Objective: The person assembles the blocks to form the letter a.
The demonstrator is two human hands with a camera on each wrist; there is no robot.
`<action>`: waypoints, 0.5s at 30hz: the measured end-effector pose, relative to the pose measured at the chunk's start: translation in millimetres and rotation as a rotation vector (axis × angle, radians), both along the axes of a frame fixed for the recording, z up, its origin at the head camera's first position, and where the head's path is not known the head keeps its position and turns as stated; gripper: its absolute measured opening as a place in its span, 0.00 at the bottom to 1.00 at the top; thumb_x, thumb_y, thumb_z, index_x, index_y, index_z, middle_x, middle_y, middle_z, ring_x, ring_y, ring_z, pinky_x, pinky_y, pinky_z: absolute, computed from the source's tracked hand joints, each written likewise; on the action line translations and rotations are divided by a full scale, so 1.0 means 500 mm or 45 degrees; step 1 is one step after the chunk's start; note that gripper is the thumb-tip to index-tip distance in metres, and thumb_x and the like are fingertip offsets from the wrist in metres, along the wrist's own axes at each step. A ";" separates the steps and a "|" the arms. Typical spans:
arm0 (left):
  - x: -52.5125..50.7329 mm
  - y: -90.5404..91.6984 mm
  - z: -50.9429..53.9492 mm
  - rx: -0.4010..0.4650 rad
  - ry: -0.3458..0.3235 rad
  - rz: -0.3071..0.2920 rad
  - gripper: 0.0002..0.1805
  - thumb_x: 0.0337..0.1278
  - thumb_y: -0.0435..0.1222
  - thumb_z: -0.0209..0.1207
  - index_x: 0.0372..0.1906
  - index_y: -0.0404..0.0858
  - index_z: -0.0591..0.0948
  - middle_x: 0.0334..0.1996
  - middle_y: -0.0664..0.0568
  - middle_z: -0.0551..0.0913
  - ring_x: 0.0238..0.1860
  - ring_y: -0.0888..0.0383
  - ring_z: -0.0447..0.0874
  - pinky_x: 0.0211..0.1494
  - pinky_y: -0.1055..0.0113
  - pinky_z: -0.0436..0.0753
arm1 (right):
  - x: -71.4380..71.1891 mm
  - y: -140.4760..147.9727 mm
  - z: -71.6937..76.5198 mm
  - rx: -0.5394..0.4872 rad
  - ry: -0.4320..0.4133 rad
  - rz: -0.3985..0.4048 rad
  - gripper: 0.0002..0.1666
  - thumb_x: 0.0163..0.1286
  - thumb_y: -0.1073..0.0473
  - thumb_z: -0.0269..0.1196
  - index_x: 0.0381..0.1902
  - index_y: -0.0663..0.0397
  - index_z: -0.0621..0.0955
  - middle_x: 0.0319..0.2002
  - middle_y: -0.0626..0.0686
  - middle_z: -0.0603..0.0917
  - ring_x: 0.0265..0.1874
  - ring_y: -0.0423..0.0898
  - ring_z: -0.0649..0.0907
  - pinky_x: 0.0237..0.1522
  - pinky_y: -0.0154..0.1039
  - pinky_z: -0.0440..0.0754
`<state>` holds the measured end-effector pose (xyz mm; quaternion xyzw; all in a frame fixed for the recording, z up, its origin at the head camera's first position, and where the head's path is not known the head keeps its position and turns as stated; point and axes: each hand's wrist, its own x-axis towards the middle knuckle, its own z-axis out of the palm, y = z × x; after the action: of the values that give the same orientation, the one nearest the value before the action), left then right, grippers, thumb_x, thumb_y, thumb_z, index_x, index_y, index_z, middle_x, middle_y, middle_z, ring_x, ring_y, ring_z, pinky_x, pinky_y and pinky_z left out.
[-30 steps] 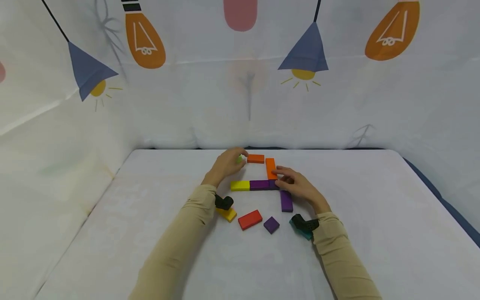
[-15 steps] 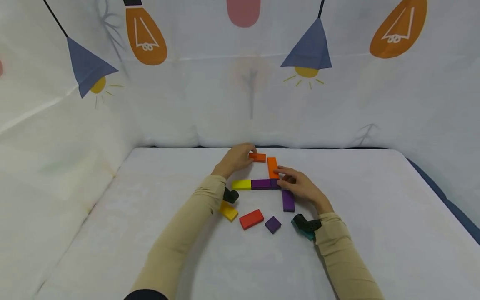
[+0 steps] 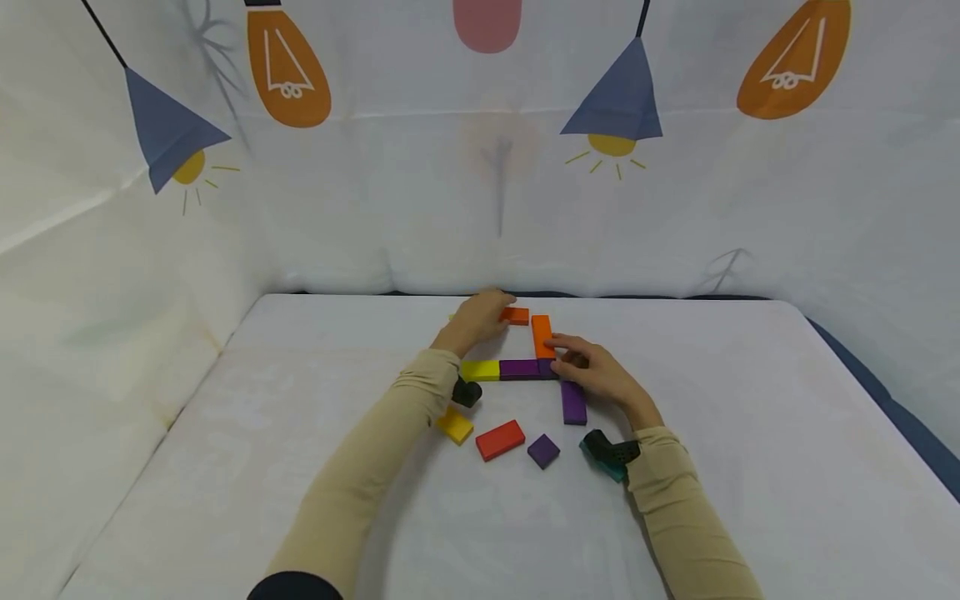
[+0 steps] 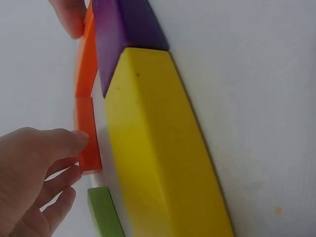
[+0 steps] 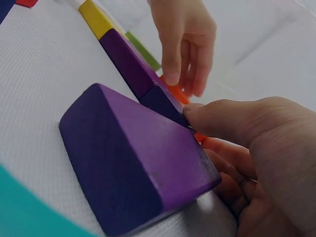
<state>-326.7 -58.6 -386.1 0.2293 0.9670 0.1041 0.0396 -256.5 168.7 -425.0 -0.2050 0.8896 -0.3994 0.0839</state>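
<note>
The left hand pinches the far orange-red block between thumb and fingers; in the left wrist view that block meets the end of a longer orange block. The right hand has its thumb on the small dark purple block and a finger at the long orange block. A yellow block and a purple block continue the row leftward. Another purple block lies just below the right hand. A green block lies beyond the yellow one.
Nearer on the white table lie a golden-yellow block, a red block, a small purple block and a teal block partly under the right wrist's camera. A printed cloth hangs behind the table's far edge.
The left hand has moved right from the green block to the far orange-red block, which it now grips. The right hand has stayed at the corner of the row.
</note>
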 end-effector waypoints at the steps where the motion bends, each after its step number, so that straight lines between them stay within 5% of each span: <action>1: 0.000 0.001 -0.001 -0.007 -0.001 -0.001 0.24 0.65 0.38 0.54 0.65 0.39 0.70 0.61 0.47 0.75 0.62 0.52 0.72 0.67 0.60 0.70 | 0.000 0.000 -0.001 0.000 0.002 0.003 0.28 0.69 0.51 0.58 0.65 0.50 0.71 0.62 0.59 0.73 0.47 0.52 0.76 0.51 0.45 0.75; 15: -0.001 0.006 -0.018 -0.004 0.047 0.018 0.21 0.66 0.36 0.54 0.62 0.40 0.73 0.56 0.48 0.78 0.57 0.54 0.76 0.65 0.63 0.72 | -0.005 0.002 -0.002 0.007 0.000 0.017 0.28 0.69 0.50 0.57 0.66 0.50 0.70 0.64 0.59 0.71 0.49 0.53 0.77 0.53 0.50 0.76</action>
<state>-327.1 -55.7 -395.2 0.2242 0.9693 0.0986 0.0213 -258.9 169.8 -425.9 -0.2109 0.8894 -0.3961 0.0871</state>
